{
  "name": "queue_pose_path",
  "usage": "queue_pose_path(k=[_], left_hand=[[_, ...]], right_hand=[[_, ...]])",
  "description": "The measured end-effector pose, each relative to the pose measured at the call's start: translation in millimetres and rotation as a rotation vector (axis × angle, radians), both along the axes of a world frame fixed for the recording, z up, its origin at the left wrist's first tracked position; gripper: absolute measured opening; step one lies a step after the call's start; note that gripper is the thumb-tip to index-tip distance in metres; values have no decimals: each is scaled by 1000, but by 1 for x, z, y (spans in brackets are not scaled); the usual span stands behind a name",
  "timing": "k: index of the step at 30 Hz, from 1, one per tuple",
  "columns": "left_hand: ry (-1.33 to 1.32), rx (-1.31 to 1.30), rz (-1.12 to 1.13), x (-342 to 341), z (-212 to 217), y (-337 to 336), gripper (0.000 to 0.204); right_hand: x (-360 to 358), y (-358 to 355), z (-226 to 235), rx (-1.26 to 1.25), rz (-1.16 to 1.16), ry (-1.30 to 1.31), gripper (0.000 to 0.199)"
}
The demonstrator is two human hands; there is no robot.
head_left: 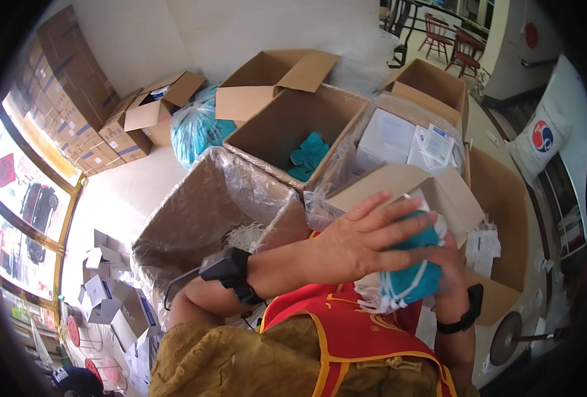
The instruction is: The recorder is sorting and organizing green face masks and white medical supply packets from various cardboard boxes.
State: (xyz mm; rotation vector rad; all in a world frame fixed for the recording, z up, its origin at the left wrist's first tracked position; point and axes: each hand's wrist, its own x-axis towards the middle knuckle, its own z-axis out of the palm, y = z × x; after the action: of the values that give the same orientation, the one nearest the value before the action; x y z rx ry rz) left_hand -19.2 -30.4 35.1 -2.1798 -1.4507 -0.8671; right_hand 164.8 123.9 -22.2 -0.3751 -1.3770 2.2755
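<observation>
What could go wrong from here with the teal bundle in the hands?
The white straps hang loose below the teal bundle, so they might snag or tangle. Pieces could slip out, as the left hand lies across it with fingers spread while the right hand is at its side. A raised carton flap just beyond might get bumped.

Your left arm (280,270) bends across your front, its forearm pointing right. Your left hand (347,246) shows its back, fingers spread and nearly straight. Your right forearm (457,347) rises from below; your right hand (447,266), blurred, curls inward, facing the left.
</observation>
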Motion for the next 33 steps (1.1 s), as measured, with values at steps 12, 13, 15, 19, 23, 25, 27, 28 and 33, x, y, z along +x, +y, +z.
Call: queue_pose_path(k=[12, 13, 15, 19, 23, 25, 27, 28, 33], left_hand=[[301, -159, 56, -5, 38, 11, 16], [300, -161, 42, -6, 36, 12, 16], [296, -83, 97, -8, 32, 16, 15], [312, -145, 162, -12, 22, 16, 17], [204, -244, 175, -22, 13, 12, 21], [173, -356, 235, -25, 4, 8, 27], [108, -336, 195, -20, -4, 6, 25], [44, -311, 154, -18, -7, 6, 23], [41, -336, 157, -11, 8, 7, 24]], right_hand=[[2, -30, -61, -635, 161, 35, 65], [6, -33, -58, -624, 247, 75, 66], [12, -34, -53, -613, 326, 119, 66], [20, -38, -13, -147, 337, -99, 43], [34, -30, 3, 124, 143, -198, 25], [41, -25, 11, 165, 114, -230, 19], [41, -26, 18, 151, 91, -161, 16], [40, -26, 27, 117, 202, -206, 16], [35, -29, 11, -73, 241, -336, 31]])
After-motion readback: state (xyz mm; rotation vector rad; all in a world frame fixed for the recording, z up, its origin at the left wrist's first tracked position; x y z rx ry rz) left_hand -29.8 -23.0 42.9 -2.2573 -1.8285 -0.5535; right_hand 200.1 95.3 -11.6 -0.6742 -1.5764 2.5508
